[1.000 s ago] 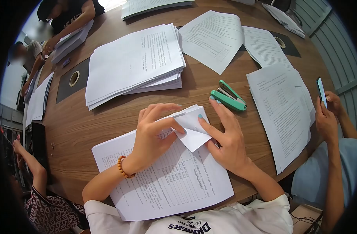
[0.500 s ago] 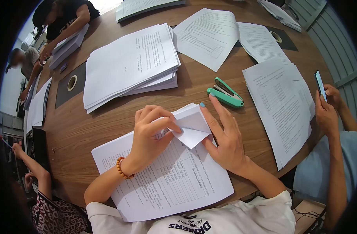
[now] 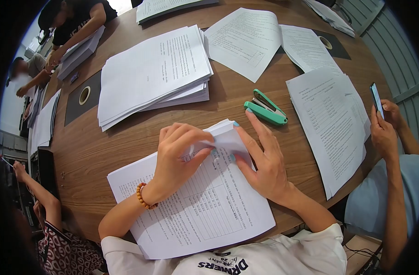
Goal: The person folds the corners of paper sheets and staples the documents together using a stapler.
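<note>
A stack of printed sheets (image 3: 209,206) lies at a slant on the table in front of me, its upper edge lifted and curled. My left hand (image 3: 179,158), with a wooden-bead bracelet at the wrist, has curled fingers; index finger and thumb close on the lifted paper edge. My right hand (image 3: 266,167) rests at the stack's upper right corner, fingers spread, index fingertip and thumb against the paper. Just beyond its middle finger lies a green stapler (image 3: 265,109), its top arm raised. How many sheets are lifted is unclear.
A thick paper pile (image 3: 154,75) stands ahead, left of loose printed sheets (image 3: 244,41). More sheets (image 3: 331,123) lie to the right, beside a person holding a phone (image 3: 377,98). Another person handles a paper stack (image 3: 81,50) at far left. Small staples (image 3: 63,176) lie on the left.
The white paper corner that was folded down between my hands is now lifted back, uncovering print below. My left thumb and index fingertip show more plainly; my right hand has barely moved.
</note>
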Demonstrator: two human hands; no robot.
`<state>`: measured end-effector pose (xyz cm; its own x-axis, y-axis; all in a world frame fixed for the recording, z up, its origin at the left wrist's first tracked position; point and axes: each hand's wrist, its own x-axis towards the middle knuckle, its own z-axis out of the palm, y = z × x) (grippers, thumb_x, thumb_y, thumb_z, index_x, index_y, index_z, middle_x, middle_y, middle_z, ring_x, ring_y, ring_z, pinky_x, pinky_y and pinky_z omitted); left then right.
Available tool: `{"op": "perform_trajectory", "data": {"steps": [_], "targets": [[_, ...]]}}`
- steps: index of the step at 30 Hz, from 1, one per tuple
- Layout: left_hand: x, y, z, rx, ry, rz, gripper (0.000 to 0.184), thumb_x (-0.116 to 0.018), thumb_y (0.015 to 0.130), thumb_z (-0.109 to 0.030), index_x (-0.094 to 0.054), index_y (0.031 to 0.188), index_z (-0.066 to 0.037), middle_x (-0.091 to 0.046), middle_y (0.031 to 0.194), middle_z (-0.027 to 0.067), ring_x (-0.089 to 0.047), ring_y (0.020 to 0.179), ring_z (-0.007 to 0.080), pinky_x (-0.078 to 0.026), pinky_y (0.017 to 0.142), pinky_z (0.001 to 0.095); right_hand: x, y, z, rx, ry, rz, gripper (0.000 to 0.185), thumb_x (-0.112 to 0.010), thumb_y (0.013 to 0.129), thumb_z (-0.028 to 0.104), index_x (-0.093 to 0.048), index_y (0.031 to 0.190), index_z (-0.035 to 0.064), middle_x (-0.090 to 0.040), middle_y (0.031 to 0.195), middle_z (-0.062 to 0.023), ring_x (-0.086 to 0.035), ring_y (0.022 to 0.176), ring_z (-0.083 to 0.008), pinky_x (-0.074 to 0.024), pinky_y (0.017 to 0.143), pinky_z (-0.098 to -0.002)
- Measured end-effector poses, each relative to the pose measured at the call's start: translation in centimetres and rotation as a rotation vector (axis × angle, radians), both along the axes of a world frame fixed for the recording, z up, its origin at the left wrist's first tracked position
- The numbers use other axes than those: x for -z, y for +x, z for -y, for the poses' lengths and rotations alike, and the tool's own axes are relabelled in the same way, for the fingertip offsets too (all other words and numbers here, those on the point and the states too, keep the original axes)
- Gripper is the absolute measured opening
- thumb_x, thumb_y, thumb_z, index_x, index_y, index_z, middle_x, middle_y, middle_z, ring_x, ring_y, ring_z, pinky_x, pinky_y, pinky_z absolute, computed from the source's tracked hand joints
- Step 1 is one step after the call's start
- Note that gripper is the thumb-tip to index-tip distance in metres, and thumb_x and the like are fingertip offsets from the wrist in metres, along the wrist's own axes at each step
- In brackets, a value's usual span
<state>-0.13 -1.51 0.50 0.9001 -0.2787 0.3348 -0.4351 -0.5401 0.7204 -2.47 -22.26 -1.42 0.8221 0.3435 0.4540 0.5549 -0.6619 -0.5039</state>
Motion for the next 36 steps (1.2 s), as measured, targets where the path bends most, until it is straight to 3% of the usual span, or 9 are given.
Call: {"op": "perform_trajectory", "data": {"steps": [4,6,15,20,22,24,29,36], "targets": [[0.29,-0.27,-0.06,-0.047,-0.242,-0.245,0.024,-0.076,0.062,0.002,-0.069,0.077,-0.015,-0.063,0.084,-0.0042,-0.054,0.088,0.015,-0.035,0.084,0.0325,0.22,0.1,0.17,-0.026,0.012,0.017,0.064,-0.071,0.071,0.007,-0.049,0.131,0.0046,-0.034,0.143,-0.0215,-0.039,0.128,-0.0358,-0.036,0.1,-0.0427],[0.37,-0.03,-0.72,0.075,0.108,0.018,0.023,-0.076,0.062,0.003,-0.069,0.076,-0.015,-0.064,0.09,-0.004,-0.054,0.094,0.0153,-0.035,0.085,0.0325,-0.36,0.08,0.18,-0.005,0.017,-0.038,0.063,-0.072,0.07,0.009,-0.051,0.129,0.0045,-0.033,0.143,-0.0216,-0.038,0.129,-0.0358,-0.0353,0.1,-0.0436],[0.04,-0.03,-0.4,0.049,0.068,0.061,0.024,-0.075,0.061,0.002,-0.07,0.074,-0.017,-0.063,0.103,-0.0025,-0.052,0.097,0.0172,-0.034,0.085,0.0329,-0.5,0.21,0.3,0.01,-0.107,-0.033,0.056,-0.073,0.066,0.012,-0.061,0.12,0.0043,-0.032,0.145,-0.0197,-0.036,0.131,-0.0344,-0.0335,0.1,-0.0465],[0.33,-0.07,-0.64,0.051,0.112,0.058,0.026,-0.075,0.06,0.003,-0.07,0.075,-0.017,-0.064,0.094,-0.0053,-0.052,0.092,0.016,-0.034,0.085,0.0319,-0.11,0.02,0.19,-0.002,-0.148,0.067,0.054,-0.072,0.069,0.011,-0.06,0.121,0.0043,-0.035,0.144,-0.0198,-0.038,0.13,-0.0342,-0.0344,0.099,-0.0457],[0.26,-0.12,-0.46,0.048,0.13,0.05,0.027,-0.075,0.06,0.004,-0.07,0.075,-0.018,-0.064,0.09,-0.0064,-0.052,0.09,0.0155,-0.034,0.085,0.0317,-0.22,-0.02,-0.08,0.049,-0.023,0.003,0.054,-0.072,0.07,0.011,-0.059,0.122,0.0042,-0.034,0.145,-0.0196,-0.039,0.129,-0.0342,-0.0347,0.099,-0.0456],[0.03,-0.18,0.0,-0.043,-0.02,-0.01,0.027,-0.076,0.059,0.002,-0.07,0.076,-0.018,-0.064,0.085,-0.0079,-0.051,0.087,0.0143,-0.034,0.084,0.0313,-0.31,0.02,-0.03,0.048,-0.012,-0.034,0.055,-0.072,0.07,0.012,-0.058,0.122,0.0042,-0.033,0.145,-0.0197,-0.039,0.129,-0.0342,-0.0346,0.099,-0.0459],[0.38,-0.02,-0.5,0.017,0.105,0.057,0.024,-0.078,0.059,-0.001,-0.07,0.074,-0.017,-0.064,0.089,-0.0067,-0.051,0.09,0.0155,-0.034,0.085,0.0327,-0.22,0.12,0.15,0.022,-0.033,-0.092,0.055,-0.072,0.07,0.011,-0.059,0.122,0.0045,-0.032,0.146,-0.019,-0.038,0.129,-0.0342,-0.0344,0.099,-0.0457],[0.67,0.03,-0.63,0.033,0.13,0.125,0.024,-0.079,0.057,-0.001,-0.07,0.072,-0.017,-0.064,0.09,-0.0067,-0.052,0.092,0.0164,-0.033,0.084,0.0322,-0.01,-0.03,0.16,0.026,-0.12,0.027,0.052,-0.071,0.07,0.01,-0.06,0.121,0.0057,-0.033,0.146,-0.017,-0.038,0.13,-0.0332,-0.0346,0.099,-0.0449]]}}
